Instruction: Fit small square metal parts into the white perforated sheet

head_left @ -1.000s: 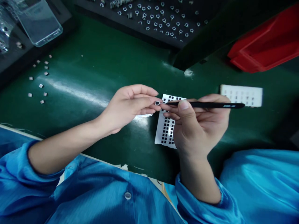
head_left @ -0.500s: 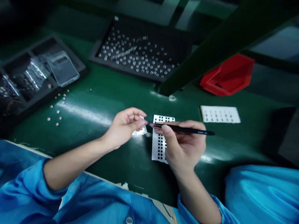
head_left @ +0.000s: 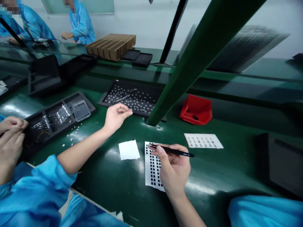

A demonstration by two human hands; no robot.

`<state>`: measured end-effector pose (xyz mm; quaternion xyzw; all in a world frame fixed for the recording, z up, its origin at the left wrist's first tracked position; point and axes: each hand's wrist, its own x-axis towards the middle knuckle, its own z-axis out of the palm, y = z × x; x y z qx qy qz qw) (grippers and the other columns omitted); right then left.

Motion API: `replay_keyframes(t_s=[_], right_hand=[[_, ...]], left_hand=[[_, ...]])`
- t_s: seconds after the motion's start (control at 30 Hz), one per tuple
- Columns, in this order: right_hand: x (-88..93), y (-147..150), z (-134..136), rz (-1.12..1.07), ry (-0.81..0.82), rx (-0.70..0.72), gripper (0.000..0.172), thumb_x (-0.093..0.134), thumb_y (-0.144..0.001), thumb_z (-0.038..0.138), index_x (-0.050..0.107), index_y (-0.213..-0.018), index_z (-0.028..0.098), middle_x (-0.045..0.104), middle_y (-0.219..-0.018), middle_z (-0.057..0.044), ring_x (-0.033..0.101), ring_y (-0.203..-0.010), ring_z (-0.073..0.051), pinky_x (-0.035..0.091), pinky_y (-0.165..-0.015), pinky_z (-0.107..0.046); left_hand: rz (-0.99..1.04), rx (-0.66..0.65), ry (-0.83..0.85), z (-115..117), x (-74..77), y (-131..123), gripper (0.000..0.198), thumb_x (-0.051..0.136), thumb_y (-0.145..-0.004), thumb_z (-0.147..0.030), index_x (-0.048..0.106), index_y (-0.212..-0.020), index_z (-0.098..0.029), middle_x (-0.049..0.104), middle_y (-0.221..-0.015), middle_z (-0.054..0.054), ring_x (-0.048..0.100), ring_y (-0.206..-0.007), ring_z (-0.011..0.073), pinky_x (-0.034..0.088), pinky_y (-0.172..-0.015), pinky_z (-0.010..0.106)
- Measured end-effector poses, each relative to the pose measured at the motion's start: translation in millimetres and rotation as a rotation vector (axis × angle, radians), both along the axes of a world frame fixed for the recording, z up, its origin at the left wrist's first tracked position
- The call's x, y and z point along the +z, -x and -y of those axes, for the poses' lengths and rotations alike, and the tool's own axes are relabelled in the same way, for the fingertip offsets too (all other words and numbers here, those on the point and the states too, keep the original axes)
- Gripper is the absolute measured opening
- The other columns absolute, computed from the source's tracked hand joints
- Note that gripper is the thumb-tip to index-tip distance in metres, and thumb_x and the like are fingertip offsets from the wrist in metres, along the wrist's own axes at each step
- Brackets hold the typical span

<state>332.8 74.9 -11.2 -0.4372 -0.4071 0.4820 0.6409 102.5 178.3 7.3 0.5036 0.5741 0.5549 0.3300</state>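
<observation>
Two hands of a co-worker (head_left: 11,135) now show at the left edge, close together, what they hold unclear; the view has tipped up, bringing them in along with people in blue at upper left. Next comes a black compartment tray (head_left: 93,108) with a clear case (head_left: 81,110), and loose pieces lie below it on the green worktop (head_left: 99,183). Near the middle is the biggest change: the left hand (head_left: 115,116), which half a second ago met the tweezers, is now well apart from them, at the near edge of the dark tray (head_left: 103,101) of small pale rings (head_left: 134,101). Its thumb and fingertips are drawn together; whether a ring is between them, or they touch the tray, I cannot tell. Below, a white paper square (head_left: 129,150) lies fully uncovered. To its right, the right hand (head_left: 176,165) grips the black tweezers (head_left: 176,152), tips over the top left of the sheet of black squares (head_left: 148,176); whether the tips carry anything is too small to tell. By my reading, the joint handling has broken off and each hand attends to its own supply. Farther right, the red bin (head_left: 197,110) and white block (head_left: 203,141) look undisturbed.
</observation>
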Motion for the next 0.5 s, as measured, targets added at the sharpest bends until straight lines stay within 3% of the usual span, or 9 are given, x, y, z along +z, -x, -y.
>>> replay_keyframes(t_s=[0.13, 0.23, 0.37, 0.5], right_hand=[[-0.3, -3.1, -0.1, 0.011, 0.014, -0.019, 0.046, 0.098, -0.084, 0.039, 0.058, -0.102, 0.026, 0.087, -0.091, -0.005, 0.088, -0.075, -0.027, 0.074, -0.066, -0.034], [-2.5, -5.4, -0.7, 0.036, 0.022, -0.032, 0.047, 0.099, -0.082, 0.039, 0.059, -0.101, 0.025, 0.088, -0.092, -0.006, 0.088, -0.073, -0.027, 0.074, -0.066, -0.034], [-5.7, -7.2, 0.1, 0.045, 0.029, -0.066, 0.048, 0.102, -0.079, 0.039, 0.061, -0.100, 0.024, 0.087, -0.089, -0.005, 0.086, -0.066, -0.025, 0.072, -0.063, -0.029], [-8.1, -9.6, 3.2, 0.073, 0.065, -0.109, 0.051, 0.105, -0.074, 0.039, 0.064, -0.100, 0.023, 0.088, -0.089, -0.005, 0.086, -0.065, -0.024, 0.071, -0.061, -0.025]], left_hand=[[-0.210, -0.077, -0.029, -72.7, -3.9, -1.5, 0.016, 0.079, -0.088, -0.009, 0.073, -0.079, -0.020, 0.081, -0.088, 0.005, 0.074, -0.085, 0.0179, 0.057, -0.089, 0.035], [-0.298, -0.139, 0.004, -113.1, -15.2, -14.2, 0.023, 0.078, -0.083, 0.000, 0.071, -0.072, -0.019, 0.077, -0.079, 0.004, 0.071, -0.080, 0.0178, 0.056, -0.084, 0.035], [-0.421, -0.210, 0.021, -147.5, -27.5, -30.1, 0.024, 0.076, -0.080, 0.004, 0.072, -0.073, -0.019, 0.076, -0.080, 0.005, 0.068, -0.081, 0.0200, 0.054, -0.087, 0.037], [-0.529, -0.292, 0.036, -169.4, -31.1, -37.9, 0.024, 0.070, -0.081, 0.006, 0.075, -0.079, -0.017, 0.081, -0.095, 0.011, 0.070, -0.094, 0.0235, 0.054, -0.096, 0.037]])
